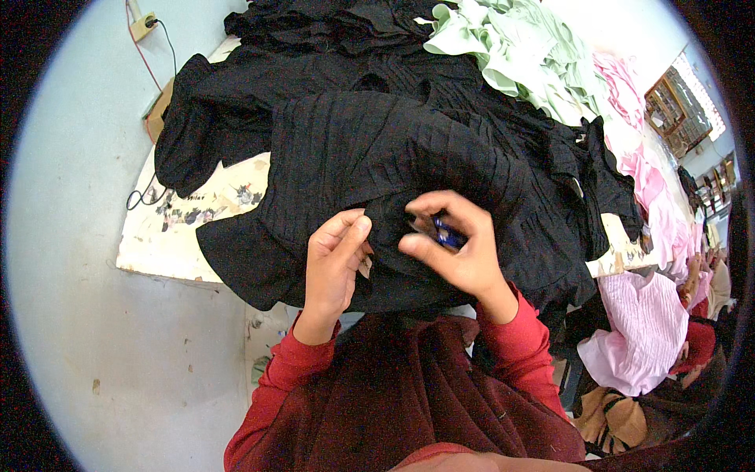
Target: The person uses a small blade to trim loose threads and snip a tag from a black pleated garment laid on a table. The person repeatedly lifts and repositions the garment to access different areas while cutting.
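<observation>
A black pleated garment [377,141] lies spread over the table in front of me, its lower part hanging over the near edge. My left hand [336,252] is closed in a pinch at the garment's near part, thumb against forefinger. Below those fingers a small pale tag or scrap [365,267] shows. Just to the right, my right hand [464,244] curls round small blue thread snips [447,234]; they are blurred and partly hidden by the fingers. A short gap separates the two hands.
More black cloth [314,23] is heaped at the back, beside pale green cloth [511,47] and pink cloth [649,181]. The table [169,248] meets a pale wall [86,236] with a socket [143,27] and cord. At right, another person sits near a pink pleated garment [637,326].
</observation>
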Motion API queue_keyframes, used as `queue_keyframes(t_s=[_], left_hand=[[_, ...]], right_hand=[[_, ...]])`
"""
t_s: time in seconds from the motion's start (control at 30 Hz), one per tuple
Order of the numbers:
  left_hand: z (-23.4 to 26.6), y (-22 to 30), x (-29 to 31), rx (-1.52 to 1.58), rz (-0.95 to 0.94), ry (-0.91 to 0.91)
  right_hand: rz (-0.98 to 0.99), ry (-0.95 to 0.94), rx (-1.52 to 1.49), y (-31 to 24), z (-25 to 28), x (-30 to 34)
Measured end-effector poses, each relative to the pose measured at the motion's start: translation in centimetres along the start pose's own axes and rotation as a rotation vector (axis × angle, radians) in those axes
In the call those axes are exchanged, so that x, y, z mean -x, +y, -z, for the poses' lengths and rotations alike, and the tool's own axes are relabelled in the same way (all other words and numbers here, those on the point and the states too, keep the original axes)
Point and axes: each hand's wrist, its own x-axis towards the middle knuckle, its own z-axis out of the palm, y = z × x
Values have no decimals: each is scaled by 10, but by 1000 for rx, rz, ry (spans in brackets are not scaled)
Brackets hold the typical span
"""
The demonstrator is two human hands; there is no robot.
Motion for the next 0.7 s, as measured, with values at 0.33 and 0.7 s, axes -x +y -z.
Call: queue_keyframes(t_s=[0.33, 0.7], left_hand=[[-14, 4, 5, 26, 41, 97], [-13, 4, 5, 0, 45, -19]], right_hand=[[294, -26, 504, -12, -17, 46], [393, -266, 368, 0, -21, 62]])
